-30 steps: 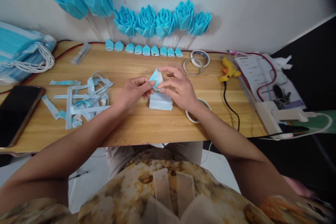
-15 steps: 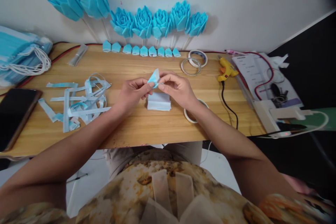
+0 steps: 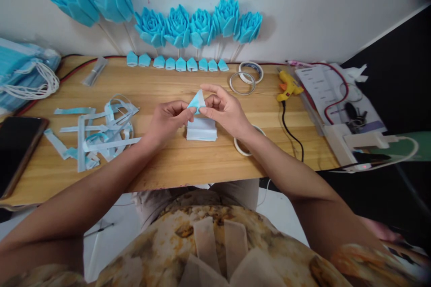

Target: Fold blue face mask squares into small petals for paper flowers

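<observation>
A small folded piece of blue and white mask fabric (image 3: 196, 100) comes to a point between my hands. My left hand (image 3: 171, 119) pinches its left side between thumb and fingers. On the right side, my right hand (image 3: 226, 110) holds the lower edge with its thumb, while the index finger is lifted near the tip. Just below the hands lies a stack of pale fabric pieces (image 3: 202, 131) on the wooden table (image 3: 175, 166). A row of small folded blue petals (image 3: 181, 64) stands at the table's back.
Blue fabric flowers (image 3: 177, 27) on sticks lean against the wall. Cut strips (image 3: 90, 128) lie left, near a phone (image 3: 20, 152) and a bag of masks (image 3: 20, 69). At right are tape rolls (image 3: 260, 71), a yellow glue gun (image 3: 288, 85) and a power strip (image 3: 343, 145).
The folded fabric now stands more as a flat triangle. My right index finger has lifted away from it toward the top. The whole view has shifted slightly.
</observation>
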A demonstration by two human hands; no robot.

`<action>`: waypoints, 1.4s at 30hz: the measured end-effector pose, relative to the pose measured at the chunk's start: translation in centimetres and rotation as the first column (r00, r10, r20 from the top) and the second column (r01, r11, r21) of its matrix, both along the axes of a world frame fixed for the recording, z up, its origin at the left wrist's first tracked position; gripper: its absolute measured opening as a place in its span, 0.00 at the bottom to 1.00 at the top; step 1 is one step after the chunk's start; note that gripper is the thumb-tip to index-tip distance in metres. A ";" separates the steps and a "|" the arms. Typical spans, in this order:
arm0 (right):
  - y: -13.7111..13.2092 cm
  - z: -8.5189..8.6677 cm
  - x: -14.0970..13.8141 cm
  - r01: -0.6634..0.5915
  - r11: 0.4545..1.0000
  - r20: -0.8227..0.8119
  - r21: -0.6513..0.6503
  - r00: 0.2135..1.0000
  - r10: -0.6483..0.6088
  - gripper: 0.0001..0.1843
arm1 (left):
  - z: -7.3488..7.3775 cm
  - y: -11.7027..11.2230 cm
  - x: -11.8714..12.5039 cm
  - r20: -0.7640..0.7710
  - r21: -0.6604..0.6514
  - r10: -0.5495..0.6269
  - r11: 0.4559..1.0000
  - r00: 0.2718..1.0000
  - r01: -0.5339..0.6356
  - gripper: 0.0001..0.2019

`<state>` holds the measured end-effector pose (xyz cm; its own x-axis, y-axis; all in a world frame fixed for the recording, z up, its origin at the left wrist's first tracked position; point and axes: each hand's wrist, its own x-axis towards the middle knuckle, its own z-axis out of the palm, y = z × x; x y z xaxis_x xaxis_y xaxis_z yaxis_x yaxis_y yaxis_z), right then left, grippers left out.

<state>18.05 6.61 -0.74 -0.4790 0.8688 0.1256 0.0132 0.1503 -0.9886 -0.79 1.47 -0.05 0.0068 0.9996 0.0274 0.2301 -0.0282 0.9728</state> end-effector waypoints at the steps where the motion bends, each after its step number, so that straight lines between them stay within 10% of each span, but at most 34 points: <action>1: 0.0 0.0 0.0 -0.003 1.000 0.008 0.000 1.000 0.003 0.28 | 0.0 0.0 0.0 0.005 0.002 -0.007 1.000 1.000 0.007 0.14; 16: -0.3 0.1 0.0 -0.058 0.998 -0.023 -0.026 0.998 0.057 0.21 | 0.3 0.1 0.1 0.078 -0.050 -0.093 0.994 0.993 0.097 0.15; 24: -0.5 0.1 0.1 0.038 0.981 0.114 0.189 0.992 -0.060 0.10 | 0.6 -0.1 0.2 0.045 -0.082 -0.182 0.979 0.982 0.185 0.14; 32: -0.7 0.6 0.4 0.027 0.720 0.168 0.693 0.966 -0.198 0.08 | 0.3 0.1 0.1 0.153 -0.098 -0.147 0.982 0.977 0.163 0.14; 42: 0.1 -0.2 0.8 -0.094 0.564 0.245 0.821 0.949 -0.199 0.13 | 0.3 0.1 0.2 0.274 -0.123 -0.120 0.980 0.954 0.159 0.16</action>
<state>18.81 6.73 -0.90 -0.5739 0.4843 0.6604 0.2961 0.8745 -0.3840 -0.63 1.53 0.20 0.1581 0.9828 -0.0953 -0.0313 0.1014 0.9944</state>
